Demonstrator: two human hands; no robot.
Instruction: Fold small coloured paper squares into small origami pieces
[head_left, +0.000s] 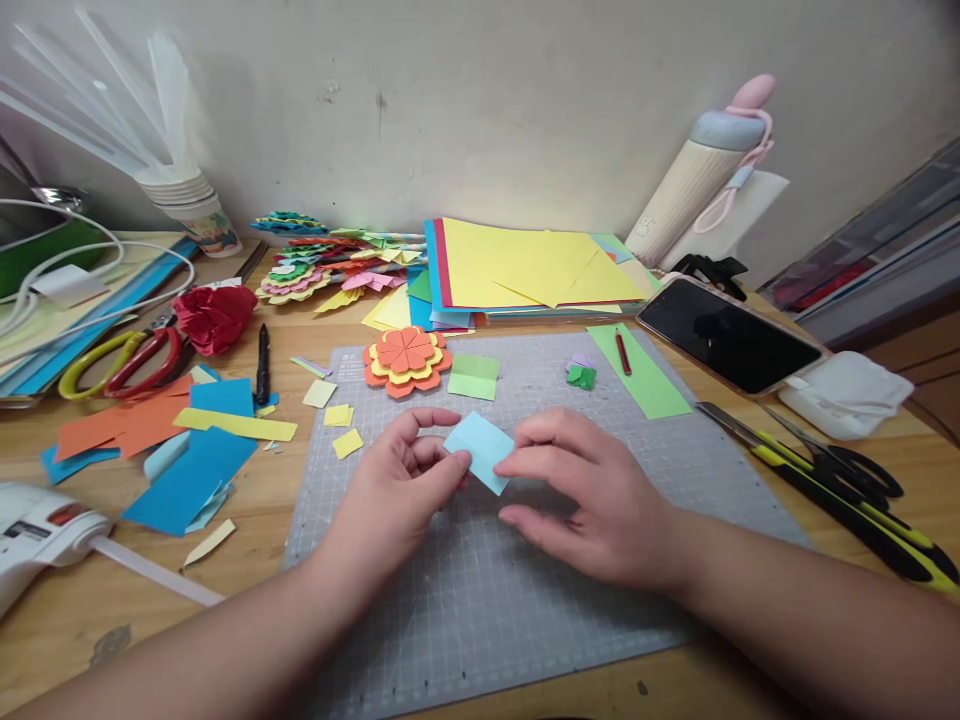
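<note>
My left hand (416, 465) pinches a small light blue square of paper (481, 450) by its left corner, thumb on top, above a grey cutting mat (420, 620). At the paper's right edge, my right hand (581, 490) touches it with its fingertips; the thumb is held apart below. Just beyond the hands lie a layered orange and yellow paper flower (407, 358) and a creased light green paper piece (474, 377). Farther right on the mat is a small crumpled green and purple paper bit (580, 374).
Paper scraps (191, 480), pliers (139, 355) and a glue gun (45, 540) lie left. Paper flowers (337, 265) and stacked coloured sheets (540, 265) line the wall. To the right are a phone (731, 330), scissors (847, 465), a yellow-black cutter (847, 500) and a bottle (686, 185).
</note>
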